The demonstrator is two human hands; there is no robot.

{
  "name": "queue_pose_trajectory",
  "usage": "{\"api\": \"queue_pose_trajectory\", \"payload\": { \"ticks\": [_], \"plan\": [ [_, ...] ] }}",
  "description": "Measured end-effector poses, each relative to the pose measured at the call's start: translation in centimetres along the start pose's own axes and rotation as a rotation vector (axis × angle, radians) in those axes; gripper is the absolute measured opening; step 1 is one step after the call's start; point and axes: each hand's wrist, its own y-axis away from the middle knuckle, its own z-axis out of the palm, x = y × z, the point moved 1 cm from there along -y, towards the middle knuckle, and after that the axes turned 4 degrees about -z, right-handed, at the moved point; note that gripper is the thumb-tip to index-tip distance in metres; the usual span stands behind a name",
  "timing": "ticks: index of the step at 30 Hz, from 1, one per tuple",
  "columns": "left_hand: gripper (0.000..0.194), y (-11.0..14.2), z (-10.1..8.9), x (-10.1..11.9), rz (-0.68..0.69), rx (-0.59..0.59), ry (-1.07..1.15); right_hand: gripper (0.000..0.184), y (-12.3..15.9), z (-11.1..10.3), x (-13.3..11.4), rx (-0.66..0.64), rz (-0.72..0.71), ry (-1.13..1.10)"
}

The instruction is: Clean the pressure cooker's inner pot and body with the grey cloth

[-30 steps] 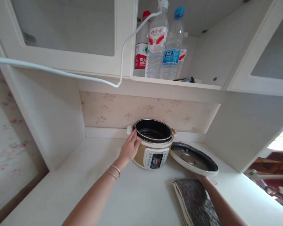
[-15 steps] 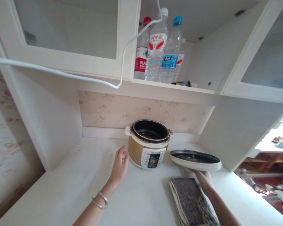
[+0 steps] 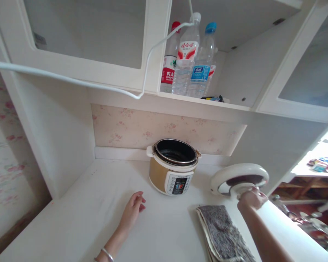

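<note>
A gold and white electric pressure cooker [image 3: 159, 174] stands against the back of the white counter with its top uncovered. Its dark inner pot [image 3: 175, 153] shows from above. My right hand [image 3: 253, 198] grips the cooker's white lid [image 3: 239, 171] by the handle. The lid is tilted, its outer side towards me, right of the cooker. My left hand [image 3: 133, 207] hovers over the counter to the cooker's front left, fingers loosely bent and apart, holding nothing. Below the lid, a folded grey-brown cloth [image 3: 222, 229] lies on the counter.
An overhead cabinet holds several plastic bottles [image 3: 186, 58] on its shelf. A white cable [image 3: 98, 85] hangs across the view in front of the cabinet. White side panels [image 3: 62, 134] close in the counter [image 3: 106, 189] left and right. Blurred clutter lies beyond at the far right.
My right hand has turned the lid over, from dark underside up to outer side towards me, and shifted it slightly right. My left hand has drawn back towards me, away from the cooker.
</note>
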Motion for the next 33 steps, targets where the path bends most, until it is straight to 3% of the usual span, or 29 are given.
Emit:
{"api": "queue_pose_trajectory", "payload": {
  "ticks": [3, 7, 14, 18, 21, 25, 33],
  "plan": [
    [0.056, 0.3, -0.3, 0.1, -0.039, -0.026, 0.004, 0.056, -0.3, -1.1, -2.1, 0.104, 0.107, 0.032],
    [0.05, 0.2, -0.3, -0.4, -0.039, -0.074, -0.045, 0.057, -1.0, -2.6, -7.2, 0.063, -0.048, 0.072],
    [0.044, 0.1, -0.1, -1.1, 0.002, -0.141, -0.107, 0.051, -1.6, -3.3, -19.7, -0.089, -0.412, 0.16],
    [0.045, 0.2, -0.2, -1.1, 0.003, -0.141, -0.101, 0.053, -0.9, -1.5, -27.0, -0.227, -0.71, 0.237],
    [0.045, 0.2, -0.2, -1.0, 0.001, -0.147, -0.108, 0.052, 0.7, 0.9, -31.0, -0.345, -0.978, 0.306],
    [0.046, 0.0, -0.3, -1.3, -0.001, -0.148, -0.11, 0.048, 3.6, 4.5, -33.4, -0.466, -1.203, 0.369],
    [0.044, -1.3, 0.0, -2.7, 0.015, -0.185, -0.217, 0.056, 8.3, 9.6, -34.5, -0.616, -1.407, 0.481]
  ]
}}
